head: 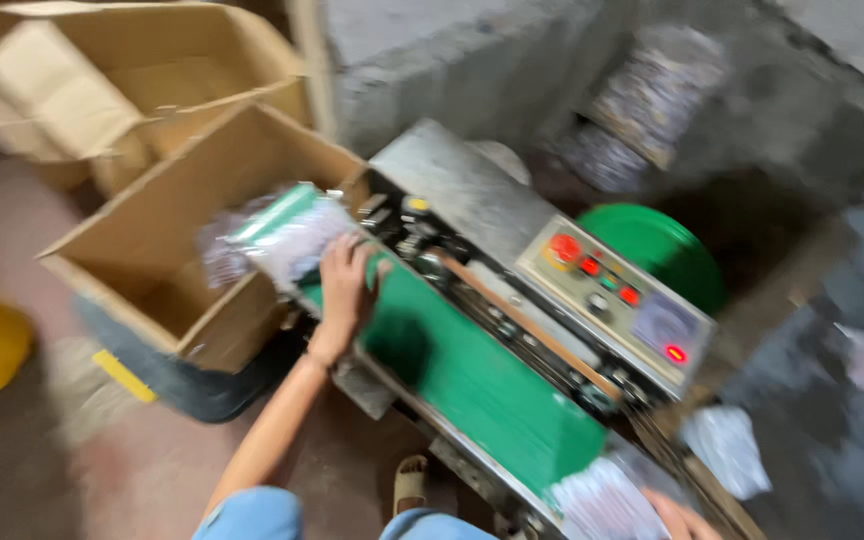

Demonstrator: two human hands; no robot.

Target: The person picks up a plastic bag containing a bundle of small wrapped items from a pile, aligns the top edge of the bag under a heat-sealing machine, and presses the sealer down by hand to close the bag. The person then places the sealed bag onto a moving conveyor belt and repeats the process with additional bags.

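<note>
Our left hand [345, 285] grips a clear sealed plastic packet [287, 235] over the open brown cardboard box [152, 250]; right hand [677, 518] seemingly presses another packet [607, 500] on the green conveyor belt [482, 375], grip unclear.

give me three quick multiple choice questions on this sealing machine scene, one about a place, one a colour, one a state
1. Where is the left hand?
A. on the yellow object
B. at the end of the belt next to the open cardboard box
C. on the control panel

2. What colour is the conveyor belt?
A. green
B. black
C. white

3. How is the cardboard box beside the machine?
A. taped shut
B. flattened
C. open at the top

Answers: 1 B, the hand touches a clear packet where belt meets box. 2 A, the belt surface is plainly green. 3 C, its flaps stand open and the inside shows.
</note>
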